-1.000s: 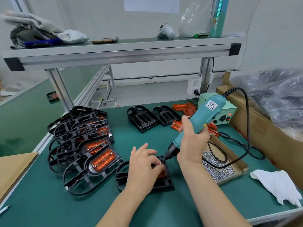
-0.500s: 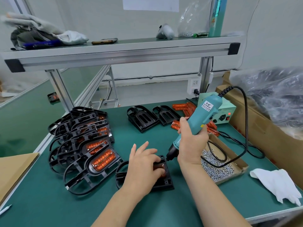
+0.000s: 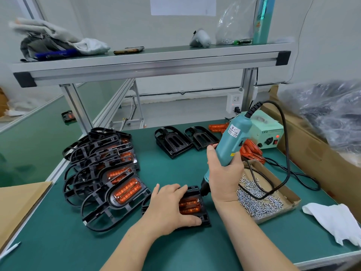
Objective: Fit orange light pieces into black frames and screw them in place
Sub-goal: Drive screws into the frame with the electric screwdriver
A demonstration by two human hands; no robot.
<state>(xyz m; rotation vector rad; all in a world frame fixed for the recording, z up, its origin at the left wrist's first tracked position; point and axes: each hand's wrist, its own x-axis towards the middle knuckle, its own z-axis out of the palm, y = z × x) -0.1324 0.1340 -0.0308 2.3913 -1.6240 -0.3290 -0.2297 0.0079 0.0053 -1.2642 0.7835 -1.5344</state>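
Here the flat left hand (image 3: pixel 172 206) stops the black frame (image 3: pixel 205 218) sliding; the right hand (image 3: pixel 224 177) has a tight grip on the screwdriver (image 3: pixel 232 141).

Not much of the person in shot tbh, just two arms: the left hand (image 3: pixel 170 208) and right hand (image 3: pixel 224 178) are both bare, and the left forearm (image 3: pixel 127 249) and right forearm (image 3: pixel 254 237) are bare too, right down to where the bottom edge of the frame cuts them off. Both forearms look fairly slim and smooth, and the wrists are just plain skin all round.
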